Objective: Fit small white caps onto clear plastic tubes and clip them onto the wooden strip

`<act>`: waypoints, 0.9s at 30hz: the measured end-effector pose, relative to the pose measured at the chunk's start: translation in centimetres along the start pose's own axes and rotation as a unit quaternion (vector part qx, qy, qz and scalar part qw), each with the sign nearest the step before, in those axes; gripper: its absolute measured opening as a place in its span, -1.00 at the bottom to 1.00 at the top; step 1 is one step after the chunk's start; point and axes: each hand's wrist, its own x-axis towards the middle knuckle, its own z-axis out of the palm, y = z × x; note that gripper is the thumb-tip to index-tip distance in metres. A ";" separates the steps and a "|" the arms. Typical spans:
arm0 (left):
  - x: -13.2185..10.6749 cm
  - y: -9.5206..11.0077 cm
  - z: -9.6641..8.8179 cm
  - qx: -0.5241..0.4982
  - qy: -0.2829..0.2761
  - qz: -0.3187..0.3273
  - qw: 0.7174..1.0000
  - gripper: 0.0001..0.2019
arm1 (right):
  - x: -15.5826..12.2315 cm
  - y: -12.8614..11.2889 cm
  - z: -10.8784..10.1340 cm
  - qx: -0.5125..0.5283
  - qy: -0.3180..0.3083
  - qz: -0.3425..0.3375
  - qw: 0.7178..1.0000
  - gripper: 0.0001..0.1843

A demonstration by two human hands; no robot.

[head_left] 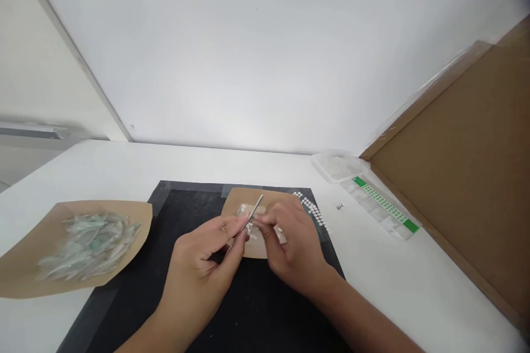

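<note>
My left hand (pixel 202 256) is closed in a pinch around a thin, flat grey strip (pixel 257 203), which slants up and to the right. Close beside it, the fingertips of my right hand (pixel 293 245) are pressed together near the strip; what they hold, if anything, is too small to make out. Below both hands lies a small brown paper tray (pixel 238 197), with little whitish pieces (pixel 252 233) scattered in it. My right hand covers part of this tray. A sheet of white round dots (pixel 312 210) lies just right of it.
A black mat (pixel 248 309) lies on the white table (pixel 389 298). Left is a brown paper tray (pixel 25 265) of small clear bags (pixel 93 240). Right are a tiny metal piece (pixel 340 207), a clear compartment box (pixel 379 209), a clear lid (pixel 339 165) and a cardboard box (pixel 459 165).
</note>
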 end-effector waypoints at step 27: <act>0.3 -0.2 -0.3 -0.004 -0.059 -0.021 0.998 -0.74 | -0.9 1.2 -1.0 0.081 0.035 0.092 0.992 -0.91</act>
